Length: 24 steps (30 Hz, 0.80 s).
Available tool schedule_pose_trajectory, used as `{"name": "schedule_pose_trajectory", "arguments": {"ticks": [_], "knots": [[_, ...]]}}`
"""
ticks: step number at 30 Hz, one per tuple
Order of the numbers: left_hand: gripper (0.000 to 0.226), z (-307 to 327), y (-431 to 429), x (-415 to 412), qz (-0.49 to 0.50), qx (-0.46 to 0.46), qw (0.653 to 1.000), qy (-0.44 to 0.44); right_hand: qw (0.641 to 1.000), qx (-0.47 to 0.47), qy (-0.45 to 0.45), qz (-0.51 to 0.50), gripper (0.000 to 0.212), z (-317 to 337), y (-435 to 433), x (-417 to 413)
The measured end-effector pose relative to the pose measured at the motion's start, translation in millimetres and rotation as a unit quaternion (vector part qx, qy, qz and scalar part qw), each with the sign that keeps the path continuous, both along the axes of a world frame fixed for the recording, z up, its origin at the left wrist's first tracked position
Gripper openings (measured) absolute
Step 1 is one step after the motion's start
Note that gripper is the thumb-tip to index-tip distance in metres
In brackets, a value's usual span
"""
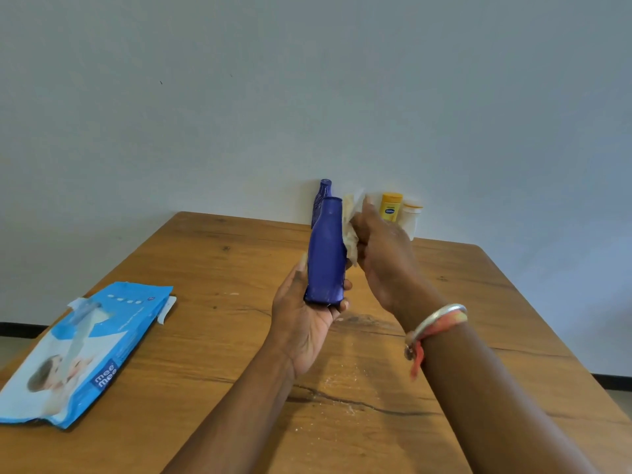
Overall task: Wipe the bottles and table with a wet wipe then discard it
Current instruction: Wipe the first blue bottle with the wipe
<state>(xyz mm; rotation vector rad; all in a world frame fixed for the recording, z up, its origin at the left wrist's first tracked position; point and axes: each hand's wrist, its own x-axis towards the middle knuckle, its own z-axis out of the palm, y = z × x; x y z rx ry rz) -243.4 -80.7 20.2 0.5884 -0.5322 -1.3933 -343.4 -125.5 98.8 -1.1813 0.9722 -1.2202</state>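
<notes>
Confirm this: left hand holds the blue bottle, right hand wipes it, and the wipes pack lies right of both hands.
Not the pack: the head view shows the wipes pack left of both hands. The left hand holds the blue bottle, the right hand wipes it.

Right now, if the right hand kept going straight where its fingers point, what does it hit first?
The right hand likely reaches the pale wall first, through the gap between the standing dark blue bottle and the yellow plastic bottle; depth unclear.

Wooden table [205,336]: wipes pack [82,354], 3 bottles [391,206]
</notes>
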Motion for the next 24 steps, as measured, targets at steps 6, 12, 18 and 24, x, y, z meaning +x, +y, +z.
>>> {"name": "schedule_pose_trajectory", "arguments": {"ticks": [6,12,18,24], "knots": [[0.037,-1,4,-8,-0.011,0.016,0.999,-0.038,0.979,-0.098,0.110,-0.141,0.028,-13,-7,14],[0.034,7,-2,11,-0.003,0.004,0.999,-0.048,0.890,-0.282,0.331,-0.136,0.039,-47,22,30],[0.029,-4,0,-4,0.013,0.023,0.995,-0.091,0.958,-0.131,0.079,-0.243,0.016,-16,-7,24],[0.030,10,-6,14,0.032,0.012,0.998,-0.055,0.946,-0.167,0.189,-0.205,0.032,-47,23,41]]}}
